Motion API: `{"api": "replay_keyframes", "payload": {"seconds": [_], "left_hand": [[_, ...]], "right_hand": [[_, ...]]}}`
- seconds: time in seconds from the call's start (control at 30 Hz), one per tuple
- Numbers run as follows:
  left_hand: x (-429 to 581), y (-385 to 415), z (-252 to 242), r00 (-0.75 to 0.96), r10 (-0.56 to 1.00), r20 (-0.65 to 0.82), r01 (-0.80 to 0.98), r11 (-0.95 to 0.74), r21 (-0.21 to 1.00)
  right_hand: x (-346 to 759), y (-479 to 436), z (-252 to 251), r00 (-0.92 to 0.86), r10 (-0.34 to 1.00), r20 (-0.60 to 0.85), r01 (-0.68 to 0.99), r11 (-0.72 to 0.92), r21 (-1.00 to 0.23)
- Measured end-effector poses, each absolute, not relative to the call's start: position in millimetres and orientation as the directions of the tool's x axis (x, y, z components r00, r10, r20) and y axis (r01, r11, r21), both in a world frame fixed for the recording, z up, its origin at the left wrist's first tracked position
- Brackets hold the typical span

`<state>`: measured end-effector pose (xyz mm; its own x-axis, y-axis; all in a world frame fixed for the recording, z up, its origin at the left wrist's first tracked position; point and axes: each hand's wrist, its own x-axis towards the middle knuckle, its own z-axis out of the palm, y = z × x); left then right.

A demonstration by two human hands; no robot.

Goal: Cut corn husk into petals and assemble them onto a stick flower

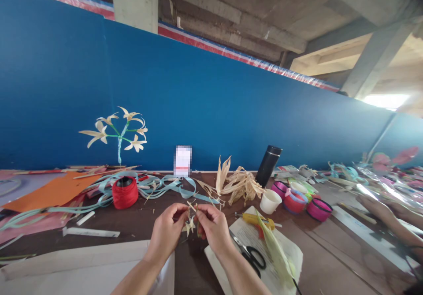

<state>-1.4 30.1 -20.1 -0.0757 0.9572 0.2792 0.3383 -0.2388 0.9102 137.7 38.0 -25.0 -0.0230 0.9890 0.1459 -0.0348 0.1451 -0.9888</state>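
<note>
My left hand [168,231] and my right hand [214,228] meet above the brown table, fingertips pinched closed. Between them is a small pale corn husk flower [189,227], its pointed petals hanging downward. A thin pale strip end pokes up above the fingertips. Both hands seem to grip this piece; the exact contact is hidden by the fingers. Near my right forearm lie black-handled scissors [253,257] and a long pale green corn husk [276,246], on a printed sheet [291,253]. Dried corn husks [243,184] are heaped behind my right hand.
A red twine spool [124,193] and light blue ribbons [165,187] lie at left. A husk-flower stem [120,147] stands by the blue wall. Rightward are a white cup [270,201], a yellow-handled tool [256,219], a black bottle [268,166] and another person's arm [380,215].
</note>
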Motion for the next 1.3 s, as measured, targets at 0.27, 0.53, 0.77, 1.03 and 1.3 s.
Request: {"api": "replay_keyframes", "payload": {"seconds": [0.27, 0.53, 0.77, 1.03, 1.3], "left_hand": [[-2.2, 31.3, -20.6, -0.097, 0.940, 0.329, 0.422, -0.260, 0.868], [-1.3, 29.6, -20.6, -0.085, 0.936, 0.341, 0.419, -0.276, 0.865], [-0.9, 29.1, -19.0, -0.083, 0.938, 0.337, 0.411, -0.276, 0.869], [-0.9, 27.7, -13.0, -0.097, 0.958, 0.269, 0.315, -0.227, 0.922], [-0.2, 27.9, -13.5, -0.113, 0.973, 0.203, 0.221, -0.174, 0.960]], "right_hand": [[138.1, 38.1, -24.2, -0.027, 0.988, 0.150, -0.037, 0.149, -0.988], [136.4, 37.2, -24.2, -0.026, 0.989, 0.149, -0.039, 0.147, -0.988], [136.6, 36.4, -20.8, -0.027, 0.987, 0.157, -0.044, 0.156, -0.987], [136.5, 36.2, -21.1, -0.026, 0.989, 0.147, -0.041, 0.146, -0.988], [136.3, 36.0, -24.5, -0.045, 0.985, 0.164, -0.022, 0.163, -0.986]]}}
